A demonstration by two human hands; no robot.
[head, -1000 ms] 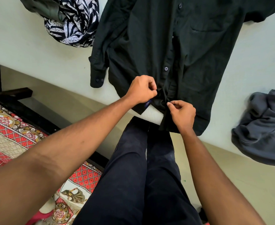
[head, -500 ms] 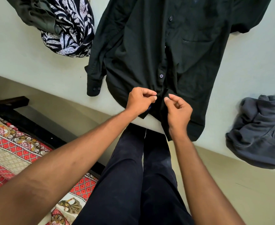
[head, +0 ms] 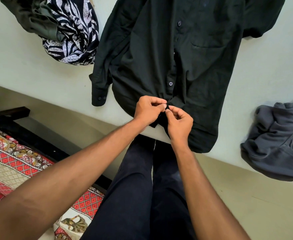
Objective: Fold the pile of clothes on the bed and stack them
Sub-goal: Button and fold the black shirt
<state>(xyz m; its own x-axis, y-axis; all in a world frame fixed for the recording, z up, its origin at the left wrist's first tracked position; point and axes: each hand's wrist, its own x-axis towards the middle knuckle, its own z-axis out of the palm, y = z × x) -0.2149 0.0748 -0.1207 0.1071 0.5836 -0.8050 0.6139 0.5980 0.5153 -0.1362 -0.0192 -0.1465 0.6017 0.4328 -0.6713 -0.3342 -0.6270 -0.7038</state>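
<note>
I have the black shirt (head: 142, 66) front-up on the bed (head: 21, 70), hem at the near edge, fingers of my left hand (head: 147, 110) and right hand (head: 179, 124) pinching its placket there, probably buttoning it shut so it folds flat.

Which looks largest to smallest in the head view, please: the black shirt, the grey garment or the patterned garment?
1. black shirt, clearly largest.
2-3. grey garment and patterned garment look alike; both crumpled, the grey one cut by the frame edge, so unranked.
</note>
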